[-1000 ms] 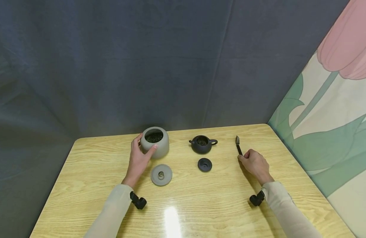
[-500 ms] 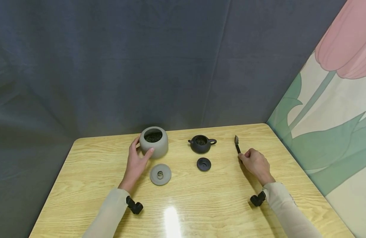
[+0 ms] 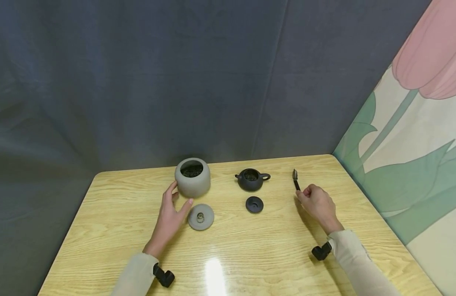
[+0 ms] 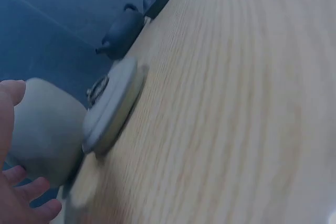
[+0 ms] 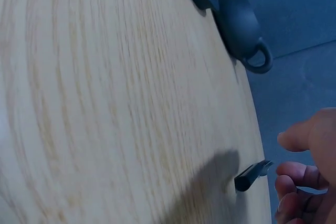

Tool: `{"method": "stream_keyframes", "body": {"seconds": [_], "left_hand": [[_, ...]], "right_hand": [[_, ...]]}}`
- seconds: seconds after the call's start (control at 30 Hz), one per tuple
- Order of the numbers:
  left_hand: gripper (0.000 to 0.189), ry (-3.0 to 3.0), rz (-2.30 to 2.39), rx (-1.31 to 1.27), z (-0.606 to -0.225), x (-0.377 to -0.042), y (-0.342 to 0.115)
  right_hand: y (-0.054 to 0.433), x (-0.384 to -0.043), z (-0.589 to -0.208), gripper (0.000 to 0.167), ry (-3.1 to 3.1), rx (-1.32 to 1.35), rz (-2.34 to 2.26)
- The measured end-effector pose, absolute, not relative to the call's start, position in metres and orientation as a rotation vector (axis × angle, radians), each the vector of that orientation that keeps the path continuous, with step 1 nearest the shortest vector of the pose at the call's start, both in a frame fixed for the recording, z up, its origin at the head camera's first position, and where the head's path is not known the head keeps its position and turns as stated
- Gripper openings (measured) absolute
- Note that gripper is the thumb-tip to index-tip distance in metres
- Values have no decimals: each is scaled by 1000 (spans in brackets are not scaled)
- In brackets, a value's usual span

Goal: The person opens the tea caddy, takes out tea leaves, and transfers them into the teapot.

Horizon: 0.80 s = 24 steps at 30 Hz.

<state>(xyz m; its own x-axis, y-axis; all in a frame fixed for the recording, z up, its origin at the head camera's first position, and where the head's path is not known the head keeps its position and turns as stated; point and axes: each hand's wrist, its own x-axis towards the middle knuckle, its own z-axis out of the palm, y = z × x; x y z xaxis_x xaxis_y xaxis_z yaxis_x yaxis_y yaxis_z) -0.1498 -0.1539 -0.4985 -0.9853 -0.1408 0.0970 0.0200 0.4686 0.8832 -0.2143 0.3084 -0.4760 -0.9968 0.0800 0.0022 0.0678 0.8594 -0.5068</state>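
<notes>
In the head view, my left hand (image 3: 170, 216) is beside the grey jar (image 3: 198, 187), thumb and fingers spread apart. The fingertips are right at the jar's left side, and the thumb is over the near edge of its round lid (image 3: 207, 213). Dark loose leaves (image 3: 192, 170) show inside the jar. On the other side, my right hand (image 3: 318, 203) is close to the handle end of a small dark scoop (image 3: 296, 183). The right wrist view shows this scoop (image 5: 252, 176) lying on the table, with thumb and loosely bent fingers apart from it.
A small black teapot (image 3: 251, 185) stands uncovered between the hands, dark leaves inside and its handle to the right. Its black lid (image 3: 254, 204) lies in front of it. A dark curtain (image 3: 228, 82) hangs behind the wooden table (image 3: 265, 250), a flowered cloth (image 3: 420, 176) at the right.
My left hand has let go of the jar and drawn back toward me, its thumb leaving the jar's front. The right hand stays by the scoop's handle. Jar, teapot and lids have not moved.
</notes>
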Motion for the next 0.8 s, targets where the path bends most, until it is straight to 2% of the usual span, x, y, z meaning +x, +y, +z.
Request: {"method": "stream_keyframes", "body": {"seconds": [0.4, 0.8], "left_hand": [[89, -2584, -1488, -51, -483, -117, -126], [89, -2580, -1578, -106, -481, -111, -86]], "right_hand": [[294, -202, -470, 34, -2939, -1, 875], [272, -193, -459, 28, -2903, 65, 859]]}}
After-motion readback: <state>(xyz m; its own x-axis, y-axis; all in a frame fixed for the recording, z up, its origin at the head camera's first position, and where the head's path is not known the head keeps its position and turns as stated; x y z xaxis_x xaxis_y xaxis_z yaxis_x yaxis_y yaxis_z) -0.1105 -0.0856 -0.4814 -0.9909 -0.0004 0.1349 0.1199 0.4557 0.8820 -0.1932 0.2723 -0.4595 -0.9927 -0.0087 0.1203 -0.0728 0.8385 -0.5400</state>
